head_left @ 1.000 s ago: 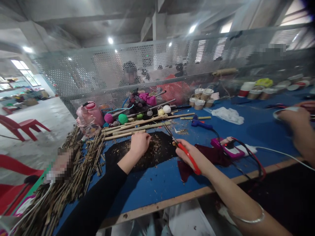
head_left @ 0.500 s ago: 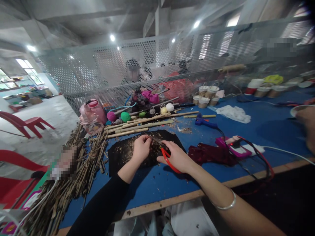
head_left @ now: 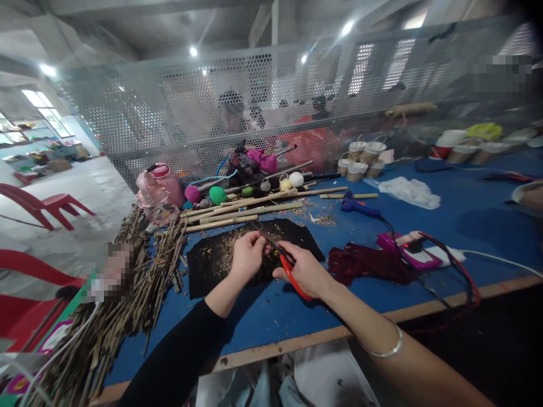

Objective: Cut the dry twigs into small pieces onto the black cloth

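Note:
My right hand (head_left: pixel 302 270) is closed round the red handles of a pair of scissors (head_left: pixel 296 281), whose dark blades point up and left. Close by the blades, my left hand (head_left: pixel 249 254) has its thumb and fingers pinched together. Whatever lies between those fingertips is too small to make out. Both hands are over a black cloth (head_left: pixel 203 275) strewn with brown chips and clippings (head_left: pixel 223 254). The cloth lies on a blue table (head_left: pixel 271 316).
Bundled dry twigs (head_left: pixel 127 305) cover the table's left side. Behind the cloth are bamboo sticks (head_left: pixel 250 215), yarn balls (head_left: pixel 218 195) and a pink bottle (head_left: pixel 167 183). At right lie a blue glue gun (head_left: pixel 358 208), maroon cloth (head_left: pixel 369 264) and a power strip (head_left: pixel 418 255) with cords.
The view has shifted slightly, so the table's things sit a little differently in it. My hands keep nearly the same pose, scissors still in the right one.

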Demonstrator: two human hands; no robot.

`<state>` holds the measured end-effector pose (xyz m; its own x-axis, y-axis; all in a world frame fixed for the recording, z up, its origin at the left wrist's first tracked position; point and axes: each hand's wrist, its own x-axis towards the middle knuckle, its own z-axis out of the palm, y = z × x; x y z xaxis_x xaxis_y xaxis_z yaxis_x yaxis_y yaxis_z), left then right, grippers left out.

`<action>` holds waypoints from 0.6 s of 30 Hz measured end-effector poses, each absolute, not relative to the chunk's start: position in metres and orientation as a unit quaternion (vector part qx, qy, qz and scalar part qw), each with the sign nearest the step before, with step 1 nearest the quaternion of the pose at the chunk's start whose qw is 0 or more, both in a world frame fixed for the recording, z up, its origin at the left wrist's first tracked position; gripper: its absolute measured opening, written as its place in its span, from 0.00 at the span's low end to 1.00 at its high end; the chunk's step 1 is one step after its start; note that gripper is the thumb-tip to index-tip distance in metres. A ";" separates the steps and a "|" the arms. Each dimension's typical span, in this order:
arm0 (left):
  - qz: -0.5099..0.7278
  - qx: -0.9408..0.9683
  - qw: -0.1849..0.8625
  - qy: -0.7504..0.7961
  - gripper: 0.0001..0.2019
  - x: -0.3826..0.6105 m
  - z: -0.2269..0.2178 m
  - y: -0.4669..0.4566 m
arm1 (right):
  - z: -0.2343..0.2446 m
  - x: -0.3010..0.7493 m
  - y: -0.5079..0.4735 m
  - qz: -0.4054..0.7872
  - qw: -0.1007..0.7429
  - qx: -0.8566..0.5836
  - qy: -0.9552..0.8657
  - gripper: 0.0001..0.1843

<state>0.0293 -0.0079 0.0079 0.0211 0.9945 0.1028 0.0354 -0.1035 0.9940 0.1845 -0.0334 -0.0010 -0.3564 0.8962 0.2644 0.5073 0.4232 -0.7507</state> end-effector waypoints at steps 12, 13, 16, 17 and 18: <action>0.498 0.537 0.476 0.486 0.08 0.030 0.005 -0.008 | 0.000 0.183 -0.035 0.287 0.329 -0.460 -0.773 0.25; 0.489 0.547 0.466 0.494 0.09 0.029 0.005 -0.008 | 0.001 0.183 -0.034 0.282 0.324 -0.464 -0.775 0.24; 0.440 0.613 0.362 0.548 0.11 0.025 0.010 -0.007 | 0.004 0.187 -0.032 0.260 0.301 -0.488 -0.777 0.25; 0.414 0.642 0.306 0.568 0.11 0.023 0.013 -0.006 | 0.006 0.190 -0.030 0.251 0.287 -0.502 -0.776 0.26; 0.380 0.671 0.249 0.585 0.11 0.021 0.017 -0.005 | 0.009 0.193 -0.029 0.245 0.273 -0.516 -0.774 0.27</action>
<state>0.0207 -0.0051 0.0171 0.0253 0.9752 0.2198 0.5969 -0.1911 0.7792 0.1930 -0.0291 0.0091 -0.3184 0.9328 0.1688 0.6653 0.3468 -0.6612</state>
